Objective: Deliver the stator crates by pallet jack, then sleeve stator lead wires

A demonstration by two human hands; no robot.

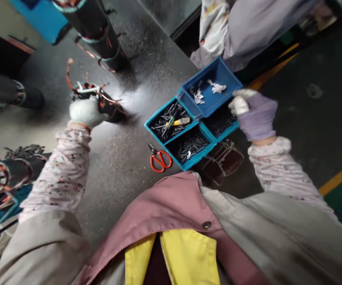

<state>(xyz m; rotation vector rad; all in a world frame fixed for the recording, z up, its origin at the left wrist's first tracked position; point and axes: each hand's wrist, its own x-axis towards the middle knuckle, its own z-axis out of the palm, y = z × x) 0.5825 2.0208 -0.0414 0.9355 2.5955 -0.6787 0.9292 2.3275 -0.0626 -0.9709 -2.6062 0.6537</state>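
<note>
My left hand [85, 111], in a white glove, is closed at the near side of a dark cylindrical motor stator [111, 109]. Copper leads and white sleeving stick up from the stator beside my fingers, which are partly hidden. My right hand [256, 113], in a purple and white glove, hovers by the right edge of the blue bins with its fingers curled together. Whatever they pinch is too small to make out. Just left of those fingers is a teal bin [222, 128] of short black tubes, partly covered by a blue tray [208, 105] holding white scraps.
A yellow-handled screwdriver [181, 122] lies on black tubes in a teal bin. Red-handled scissors [160, 160] rest on the grey table [123, 154]. More dark stators [99, 31] stand at upper left. Across the table is another person's sleeve [214, 29]. A brown stool [224, 160] stands below the bins.
</note>
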